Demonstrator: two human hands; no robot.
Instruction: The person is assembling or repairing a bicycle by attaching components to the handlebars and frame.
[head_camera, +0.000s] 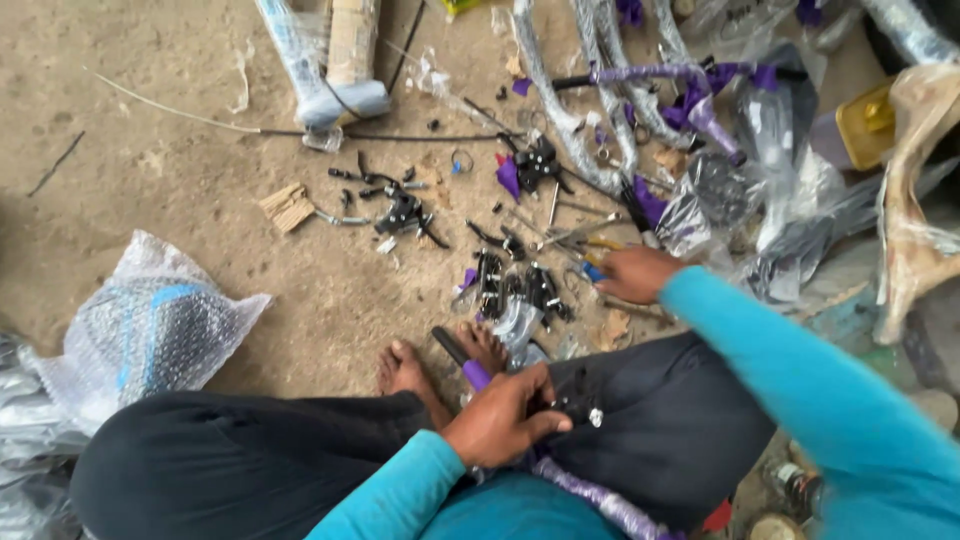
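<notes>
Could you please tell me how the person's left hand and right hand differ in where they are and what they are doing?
The left hand is drawn in over the lap, closed around a purple-wrapped black bar; the right hand is stretched out to the dirt floor. The left hand grips firmly, while the right hand only reaches among small tools with yellow and blue handles; whether it holds one is unclear. Both are bare, with teal sleeves.

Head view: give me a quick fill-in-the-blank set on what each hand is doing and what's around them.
1. The left hand grips a black bar wrapped in ____ film on the lap.
2. The right hand reaches to small tools with yellow and ____ handles on the ground.
3. Both sleeves are ____ in colour.
4. The clear bubble-wrap bundle lies to the person's ____.

Missing words: purple; blue; teal; left
</notes>
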